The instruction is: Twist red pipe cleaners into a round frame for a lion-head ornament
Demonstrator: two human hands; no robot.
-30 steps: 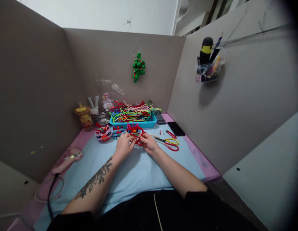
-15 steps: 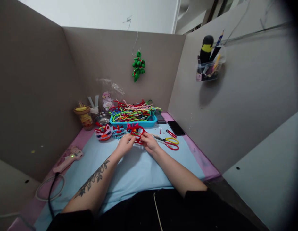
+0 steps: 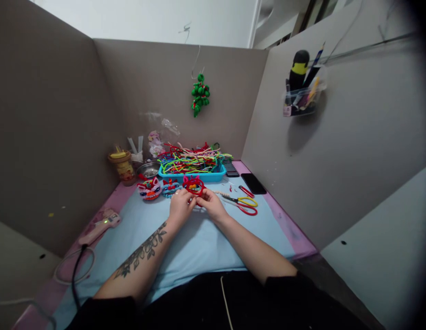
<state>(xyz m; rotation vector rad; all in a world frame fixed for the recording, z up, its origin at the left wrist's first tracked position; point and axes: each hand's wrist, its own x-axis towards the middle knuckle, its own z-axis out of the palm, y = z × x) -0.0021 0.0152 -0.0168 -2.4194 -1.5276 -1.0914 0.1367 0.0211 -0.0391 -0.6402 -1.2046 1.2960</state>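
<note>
Near the middle of the blue cloth, my left hand [image 3: 181, 205] and my right hand [image 3: 213, 204] are closed on a red pipe-cleaner piece [image 3: 199, 192], bent into loops. Fingers of both hands meet at its lower part and hide some of it. Just behind it sits a red pipe-cleaner animal head [image 3: 191, 180] with pink ears, partly covered. To its left are a blue animal head [image 3: 170, 188] and a pink-and-red one [image 3: 150, 189]. Scissors [image 3: 246, 205] with one yellow and one red handle lie right of my right hand.
A blue tray [image 3: 192, 178] heaped with coloured pipe cleaners stands behind the heads. A metal bowl [image 3: 149, 170] and a brown pot [image 3: 122, 166] are to its left. A pink glue gun [image 3: 100, 229] with a cord lies left. A phone [image 3: 253, 183] and a red tool [image 3: 246, 191] lie right.
My hands have drawn closer together, so the fingers now meet on the red piece. The piece has turned, and more of it is covered. The view has shifted slightly.
</note>
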